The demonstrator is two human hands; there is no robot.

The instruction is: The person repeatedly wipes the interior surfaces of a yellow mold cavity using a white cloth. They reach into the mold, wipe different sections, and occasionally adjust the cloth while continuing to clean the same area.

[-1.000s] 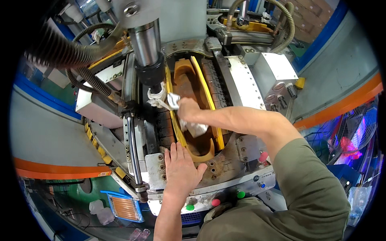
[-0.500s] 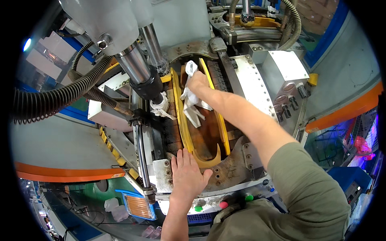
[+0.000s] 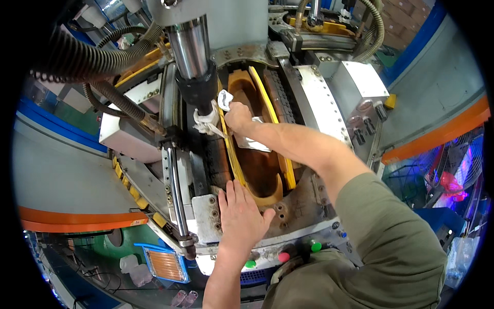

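Note:
A white cloth [image 3: 256,144] is gripped in my right hand [image 3: 240,118], closed around it over the middle of a long brown mould cavity [image 3: 262,175]. One end of the cloth sticks up past my fist at the cavity's left edge; the rest hangs under my wrist. Yellow strips [image 3: 271,110] line both long sides of the cavity. My left hand [image 3: 241,213] lies flat, fingers outstretched, on the metal plate at the near end of the mould. Beside the left strip, another white rag [image 3: 206,122] is wrapped round the lower end of a black and chrome cylinder rod [image 3: 193,56].
Ribbed hoses [image 3: 110,59] hang at upper left. Green and red push buttons [image 3: 283,257] line the machine's front edge. Orange-edged grey panels [image 3: 82,219] flank both sides. A blue tray of brown strips [image 3: 165,263] sits low at left. A white box [image 3: 358,85] stands at right.
My right hand has moved left and nearer with the cloth, from the far part of the cavity to its left side. My left hand stays on the plate. The view has shifted slightly.

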